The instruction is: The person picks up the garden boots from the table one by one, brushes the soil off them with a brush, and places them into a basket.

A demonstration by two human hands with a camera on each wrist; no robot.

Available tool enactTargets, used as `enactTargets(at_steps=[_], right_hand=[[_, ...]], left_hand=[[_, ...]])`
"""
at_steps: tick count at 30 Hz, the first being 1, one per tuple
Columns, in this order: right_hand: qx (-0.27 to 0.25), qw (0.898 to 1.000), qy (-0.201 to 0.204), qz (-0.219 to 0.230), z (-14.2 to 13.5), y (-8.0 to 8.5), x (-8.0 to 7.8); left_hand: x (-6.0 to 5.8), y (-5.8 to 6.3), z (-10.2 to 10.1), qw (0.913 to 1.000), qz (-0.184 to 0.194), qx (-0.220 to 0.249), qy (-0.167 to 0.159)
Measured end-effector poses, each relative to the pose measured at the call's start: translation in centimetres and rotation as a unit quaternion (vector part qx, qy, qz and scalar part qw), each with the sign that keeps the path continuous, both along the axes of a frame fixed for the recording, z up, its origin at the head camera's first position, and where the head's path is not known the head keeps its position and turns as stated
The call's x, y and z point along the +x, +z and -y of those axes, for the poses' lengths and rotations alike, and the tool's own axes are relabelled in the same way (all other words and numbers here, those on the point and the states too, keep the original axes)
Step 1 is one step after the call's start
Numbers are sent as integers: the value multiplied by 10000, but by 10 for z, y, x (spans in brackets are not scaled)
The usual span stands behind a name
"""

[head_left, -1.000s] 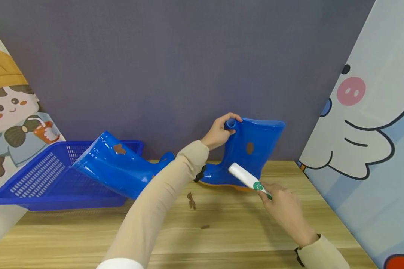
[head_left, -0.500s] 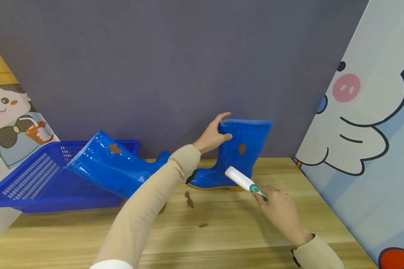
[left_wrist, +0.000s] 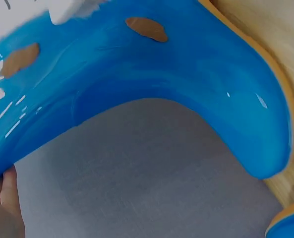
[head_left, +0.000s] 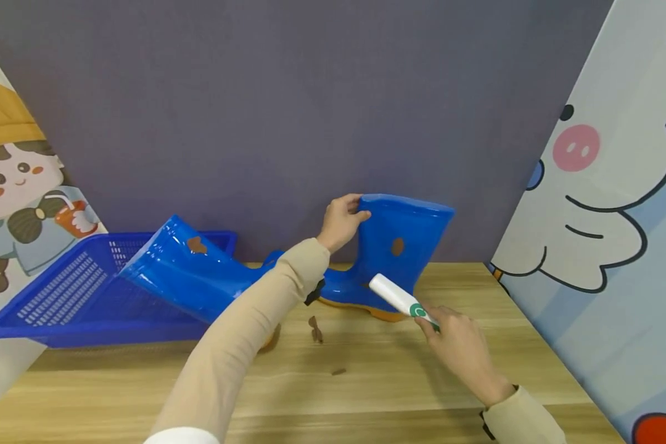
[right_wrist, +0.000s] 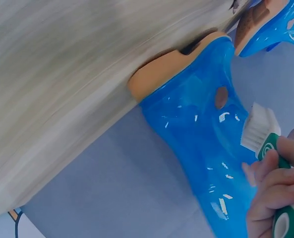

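Taking 12 o'clock in the head view as straight away from the person: at far left, a blue perforated plastic basket (head_left: 116, 336) has a glossy blue rubber boot (head_left: 200, 277) leaning over its rim. This first boot shows a brown patch (head_left: 197, 245) on its shaft, and no hand touches it, so its cleaning seems left to do.

Near the middle, two small flat brown pieces lie loose on the wood-grained table, the larger (head_left: 316, 330) beyond the smaller (head_left: 339, 372). They could be dirt already removed, though that is a judgement.

Right of these, a second glossy blue rubber boot with a tan sole (head_left: 405, 231) stands roughly upright. It shows a brown patch on the shaft (head_left: 398, 247) and another near the ankle (left_wrist: 147, 29), so I judge the work here unfinished.

The left hand (head_left: 341, 222) pinches the boot's top edge, thumb on the near side; the shaft lies at 3 o'clock from it, the sole around 5.

The right hand (head_left: 460, 345) grips a white-and-green plastic brush (head_left: 394, 294) by its handle, head pointing to 10 o'clock. The second boot stands at 11 from this hand; whether the bristles touch it, I cannot tell.
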State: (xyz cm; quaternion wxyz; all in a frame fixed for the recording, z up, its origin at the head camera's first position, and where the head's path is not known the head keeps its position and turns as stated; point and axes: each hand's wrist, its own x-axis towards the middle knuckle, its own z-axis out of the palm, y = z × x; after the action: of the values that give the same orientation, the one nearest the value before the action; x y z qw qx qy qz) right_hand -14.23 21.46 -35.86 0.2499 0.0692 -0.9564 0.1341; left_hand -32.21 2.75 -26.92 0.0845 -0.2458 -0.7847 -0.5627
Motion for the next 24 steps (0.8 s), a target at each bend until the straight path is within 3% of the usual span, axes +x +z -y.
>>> enactTargets(at_steps=[9, 16, 20, 24], right_hand=[[-126, 9999, 35, 25, -1, -2, -2], [194, 9962, 480, -696, 3, -4, -6], [674, 9822, 1037, -1416, 1, -5, -14], [1285, 9499, 1634, -2336, -5, -3, -31]], left_hand=[[-3, 2, 14, 9996, -87, 5, -270], [-4, 2, 34, 9982, 216, -347, -449], [-6, -2, 43, 9966, 392, -476, -546], [-4, -3, 47, 9957, 427, -491, -658]])
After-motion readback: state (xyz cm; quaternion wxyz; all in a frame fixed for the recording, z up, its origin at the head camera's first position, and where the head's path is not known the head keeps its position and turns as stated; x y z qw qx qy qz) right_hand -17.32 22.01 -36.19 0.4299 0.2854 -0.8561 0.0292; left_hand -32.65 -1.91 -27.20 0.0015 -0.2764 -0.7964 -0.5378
